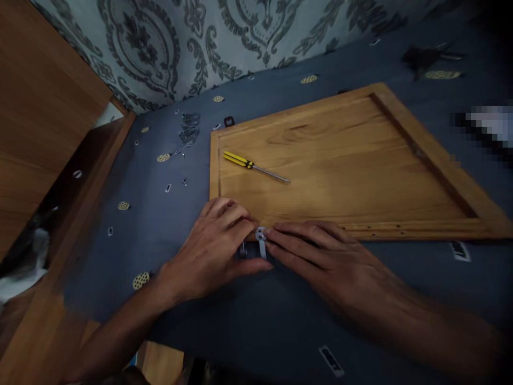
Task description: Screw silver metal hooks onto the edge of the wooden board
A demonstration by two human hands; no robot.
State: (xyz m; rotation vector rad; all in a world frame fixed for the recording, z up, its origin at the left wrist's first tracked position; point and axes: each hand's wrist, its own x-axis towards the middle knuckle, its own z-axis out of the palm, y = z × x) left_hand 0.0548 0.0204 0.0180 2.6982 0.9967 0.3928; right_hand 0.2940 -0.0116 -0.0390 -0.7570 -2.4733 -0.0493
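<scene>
A wooden panel door (320,160) with a raised frame lies flat on a dark blue patterned cloth. At its near edge, toward the left corner, sits a small metal cabinet hinge (260,234), its plate on the wood and its arm pointing toward me. My left hand (220,243) curls over that corner, with fingers on the frame and thumb below, closed around the hinge. My right hand (320,246) lies along the same edge, fingers stretched out, fingertips touching the hinge's right side. A yellow and black screwdriver (256,167) rests on the panel.
Left of the door, several metal hinge parts (189,128) and small screws (184,182) lie on the cloth (136,240). A dark tool (427,59), blurred, is at the far right. Wooden furniture (52,107) stands along the left, and patterned fabric (224,43) hangs behind.
</scene>
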